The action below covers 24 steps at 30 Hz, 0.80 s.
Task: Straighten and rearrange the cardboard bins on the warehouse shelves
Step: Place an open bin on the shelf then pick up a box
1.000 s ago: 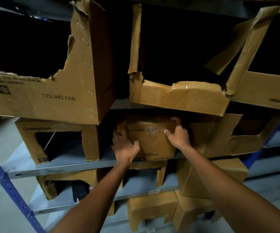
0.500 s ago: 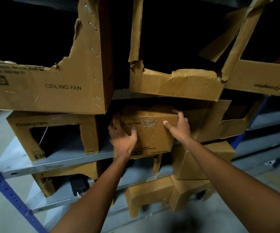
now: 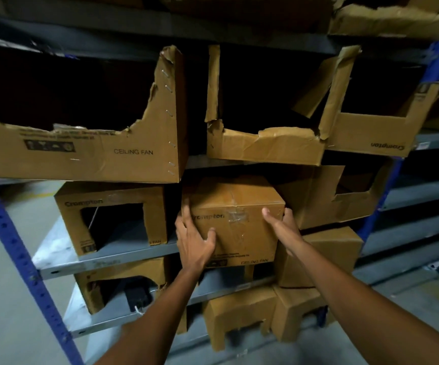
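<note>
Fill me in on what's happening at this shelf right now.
A person is handling a closed cardboard box printed Crompton on a grey metal shelf. The left hand grips its left front corner and the right hand holds its right edge. The box sits between a cut-open bin on its left and another torn bin on its right. Its front overhangs the shelf edge. Above, a ceiling fan bin and more torn bins sit crooked.
</note>
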Each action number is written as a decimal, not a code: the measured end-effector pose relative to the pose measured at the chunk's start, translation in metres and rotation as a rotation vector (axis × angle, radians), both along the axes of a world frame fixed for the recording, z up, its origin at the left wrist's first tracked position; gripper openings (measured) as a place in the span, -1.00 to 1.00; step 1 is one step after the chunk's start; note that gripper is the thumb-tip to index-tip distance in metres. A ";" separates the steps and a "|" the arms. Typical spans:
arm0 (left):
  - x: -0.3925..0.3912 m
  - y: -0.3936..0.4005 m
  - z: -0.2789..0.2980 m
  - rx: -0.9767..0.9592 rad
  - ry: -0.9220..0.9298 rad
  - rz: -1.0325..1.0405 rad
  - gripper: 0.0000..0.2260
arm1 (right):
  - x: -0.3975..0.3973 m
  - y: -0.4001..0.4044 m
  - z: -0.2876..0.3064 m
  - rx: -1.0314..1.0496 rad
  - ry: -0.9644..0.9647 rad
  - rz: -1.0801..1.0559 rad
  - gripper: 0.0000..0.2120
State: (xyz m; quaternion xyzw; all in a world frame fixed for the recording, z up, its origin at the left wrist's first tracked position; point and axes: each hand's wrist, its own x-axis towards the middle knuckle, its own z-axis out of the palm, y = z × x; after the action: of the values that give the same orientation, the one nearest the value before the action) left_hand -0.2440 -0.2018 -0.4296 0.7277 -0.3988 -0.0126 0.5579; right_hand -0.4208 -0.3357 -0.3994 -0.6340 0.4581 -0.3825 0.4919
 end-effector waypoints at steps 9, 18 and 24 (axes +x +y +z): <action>-0.078 0.097 -0.001 -0.113 0.101 0.020 -0.10 | -0.081 0.094 -0.009 -0.029 0.012 -0.060 -0.38; -0.142 0.197 -0.033 -0.075 0.130 0.011 -0.22 | -0.150 0.204 -0.022 0.032 0.006 -0.119 -0.58; -0.171 0.244 -0.055 -0.074 0.071 0.023 -0.26 | -0.170 0.249 -0.044 -0.013 -0.055 -0.373 -0.55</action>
State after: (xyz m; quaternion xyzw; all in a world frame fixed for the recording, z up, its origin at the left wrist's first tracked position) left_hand -0.4151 0.0420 -0.4841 0.7102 -0.3707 -0.0171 0.5983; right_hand -0.5911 -0.0869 -0.4434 -0.5307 0.5515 -0.4870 0.4207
